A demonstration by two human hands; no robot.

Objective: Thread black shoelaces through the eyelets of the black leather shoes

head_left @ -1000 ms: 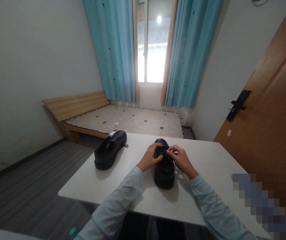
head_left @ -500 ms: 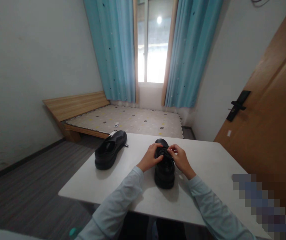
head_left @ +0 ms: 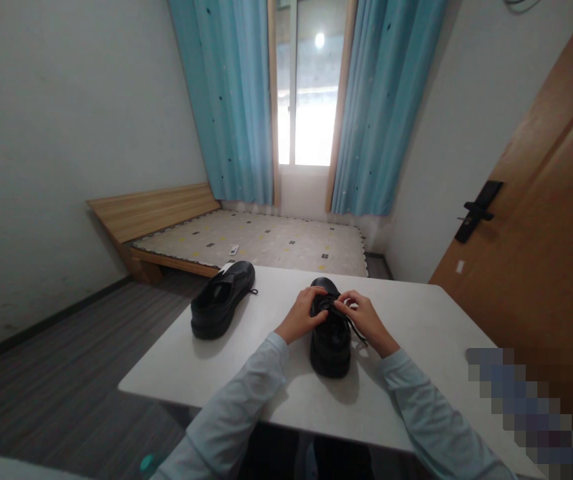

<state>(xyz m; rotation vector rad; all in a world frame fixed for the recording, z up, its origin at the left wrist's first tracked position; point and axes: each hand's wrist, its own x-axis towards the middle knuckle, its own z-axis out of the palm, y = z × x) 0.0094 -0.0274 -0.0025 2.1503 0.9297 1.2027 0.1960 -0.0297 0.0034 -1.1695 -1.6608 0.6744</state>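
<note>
A black lace-up shoe (head_left: 330, 353) stands on the white table in front of me, its heel toward me. My left hand (head_left: 307, 312) grips the shoe's upper from the left, thumb bent over the opening. On the other side, my right hand (head_left: 359, 312) pinches a black shoelace (head_left: 359, 332) near the eyelets, and a length of it trails out to the right under the hand. The exact grip at the fingertips is too small to make out. A second black shoe (head_left: 222, 300) rests apart at the table's left, a short lace loop at its side.
The white table (head_left: 276, 400) has its far edge close to a bed (head_left: 266, 240) with a small white remote (head_left: 234, 250) on it. A wooden door (head_left: 541, 220) is at the right. A blurred-out patch covers the table's right edge.
My right hand has shifted slightly, and a length of lace now hangs out to the right of the shoe. My left hand has stayed in place.
</note>
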